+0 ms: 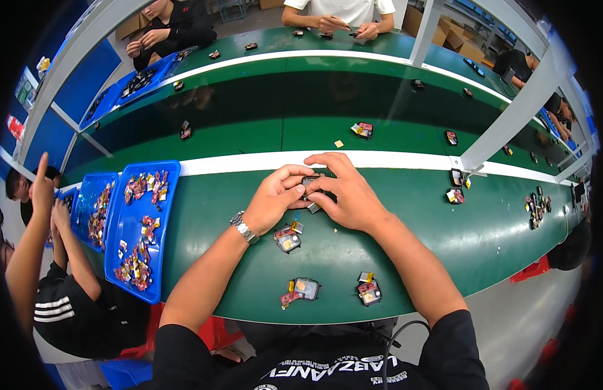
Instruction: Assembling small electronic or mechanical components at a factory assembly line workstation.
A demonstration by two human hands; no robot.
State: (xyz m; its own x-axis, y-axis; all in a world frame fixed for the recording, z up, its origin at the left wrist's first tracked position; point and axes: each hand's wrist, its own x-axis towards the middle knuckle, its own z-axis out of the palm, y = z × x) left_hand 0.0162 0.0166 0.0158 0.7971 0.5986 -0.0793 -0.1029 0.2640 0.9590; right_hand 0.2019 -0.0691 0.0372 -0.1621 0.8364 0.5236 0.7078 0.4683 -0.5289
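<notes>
Over the green bench, a small black device casing is pinched between my two hands, partly covered by fingers. My left hand, with a metal watch on its wrist, grips the casing from the left. From the right, my right hand closes thumb and fingers on it. A silvery piece shows just below my fingertips. Nearer to me lie three opened casings with red circuit boards and yellow tape: one casing by my left wrist, another casing near the front edge, and a third casing to its right.
Blue trays of red-and-silver parts stand left; the nearest tray is beside my left forearm. A white rail and a green conveyor belt with scattered devices lie beyond. A grey post rises right. Several co-workers sit around.
</notes>
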